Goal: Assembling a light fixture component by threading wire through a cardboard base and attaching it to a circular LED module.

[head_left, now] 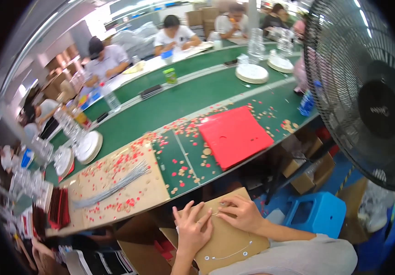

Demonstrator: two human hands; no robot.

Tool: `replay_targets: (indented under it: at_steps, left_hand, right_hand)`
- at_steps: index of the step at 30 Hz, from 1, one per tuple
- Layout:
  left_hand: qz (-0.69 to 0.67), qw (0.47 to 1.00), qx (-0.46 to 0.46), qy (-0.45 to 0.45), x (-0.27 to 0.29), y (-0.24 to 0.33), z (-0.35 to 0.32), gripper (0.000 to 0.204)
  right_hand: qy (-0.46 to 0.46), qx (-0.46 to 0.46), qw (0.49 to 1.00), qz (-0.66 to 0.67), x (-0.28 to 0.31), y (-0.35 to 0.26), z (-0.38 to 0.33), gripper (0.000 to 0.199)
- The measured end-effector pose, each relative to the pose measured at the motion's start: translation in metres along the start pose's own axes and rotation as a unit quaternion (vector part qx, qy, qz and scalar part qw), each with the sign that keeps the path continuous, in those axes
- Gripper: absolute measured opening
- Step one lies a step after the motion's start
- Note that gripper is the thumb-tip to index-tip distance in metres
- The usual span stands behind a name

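A brown cardboard piece [252, 229] lies across my lap, under both hands. My left hand [193, 231] rests on it with the fingers spread, its thumb and forefinger close to my right fingertips. My right hand [241, 214] is closed in a pinch at the top of the cardboard; a small, thin pale thing shows at its fingertips, too small to name. Lower on the cardboard, nearest my body, a thin white cord [232, 255] lies in a curve, with small round white pieces beside it.
The green workbench [160, 110] ahead holds a red stack of sheets [236, 135], scattered red and tan discs and a bundle of silver wires [115, 185] on a board. A large black fan [367, 91] stands right, above a blue stool [316, 213]. Several people sit across.
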State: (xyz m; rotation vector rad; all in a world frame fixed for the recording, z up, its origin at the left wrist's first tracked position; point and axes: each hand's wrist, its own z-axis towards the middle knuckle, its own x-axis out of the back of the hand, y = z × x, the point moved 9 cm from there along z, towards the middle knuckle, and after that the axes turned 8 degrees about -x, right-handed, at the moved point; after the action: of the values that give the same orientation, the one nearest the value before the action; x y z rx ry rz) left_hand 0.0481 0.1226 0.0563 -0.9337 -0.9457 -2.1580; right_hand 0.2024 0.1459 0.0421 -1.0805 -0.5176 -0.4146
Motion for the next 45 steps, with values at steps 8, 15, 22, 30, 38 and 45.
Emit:
replay_targets:
  at_steps: [8,15,22,30,38,45]
  left_hand:
    - [-0.014,0.997,0.072,0.034,-0.001,-0.022,-0.017,0.014]
    - [-0.075,0.992,0.089,0.052,0.006,-0.033,-0.005,0.014]
    - [-0.082,0.988,0.126,0.036,0.005,-0.031,-0.007,0.008]
    - [-0.074,0.988,0.128,0.034,0.004,-0.024,-0.006,0.008]
    - [-0.07,0.99,0.114,0.048,0.004,-0.026,-0.005,0.01]
    - [-0.028,0.995,0.09,-0.033,-0.004,-0.016,0.007,0.034]
  right_hand:
    - [-0.036,0.046,0.998,-0.015,-0.016,-0.011,0.007,0.024]
    - [-0.02,-0.013,0.999,0.026,-0.006,0.01,0.025,0.018]
    - [-0.013,-0.006,0.998,0.056,-0.011,0.009,0.019,0.02]
    - [-0.038,0.017,0.998,0.054,-0.009,-0.002,0.01,0.022]
    - [-0.013,-0.019,0.999,0.033,-0.013,0.0,0.014,0.026]
    - [-0.021,-0.021,0.997,0.064,-0.014,0.003,0.015,0.018]
